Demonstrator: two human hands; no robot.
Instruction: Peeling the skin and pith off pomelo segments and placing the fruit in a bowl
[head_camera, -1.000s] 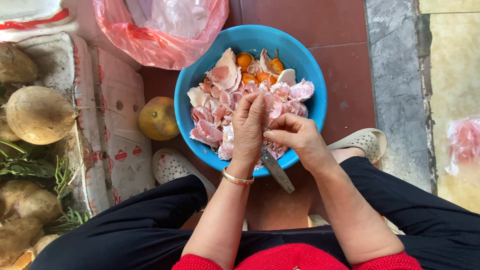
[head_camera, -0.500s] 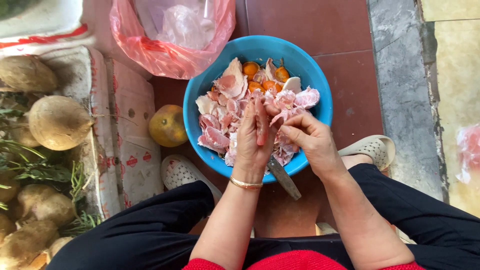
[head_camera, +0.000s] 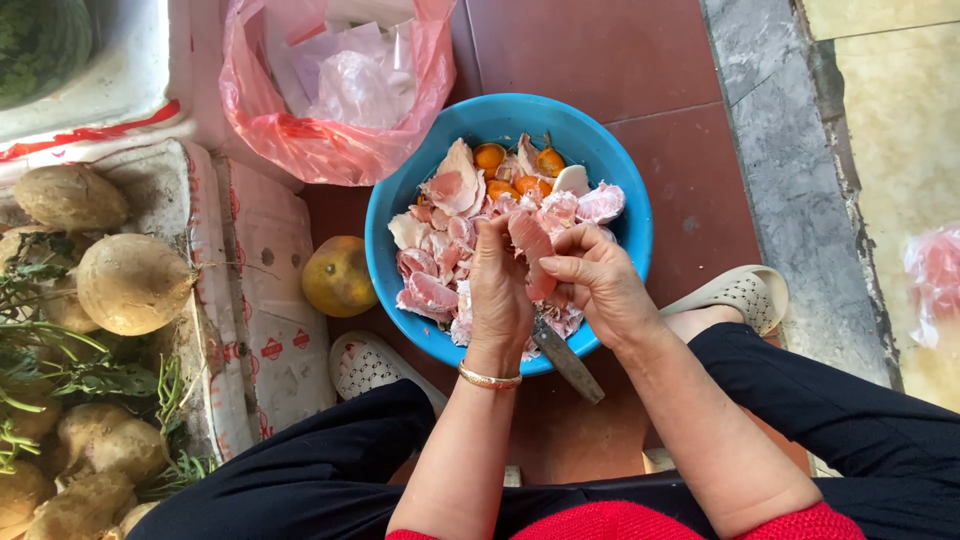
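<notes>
Both hands meet above the blue plastic basin (head_camera: 610, 150). Left hand (head_camera: 500, 290) pinches a pink pomelo segment (head_camera: 530, 250) at its upper end; right hand (head_camera: 595, 285) pinches the lower end and also grips a knife (head_camera: 565, 358), blade pointing back toward the body. Segment looks soft, wet, likely slippery and easy to tear; best held by the membrane edge, lightly. Basin sits on red floor tiles (head_camera: 600, 50), full of peeled segments, pith and small orange fruits (head_camera: 505, 170). Whole yellow pomelo (head_camera: 340, 275) just beside basin's left rim. Pink plastic bag (head_camera: 300, 130) behind. Brown root vegetables (head_camera: 130, 285) in a box, well left. Sandalled feet flank the basin, crowding it.
</notes>
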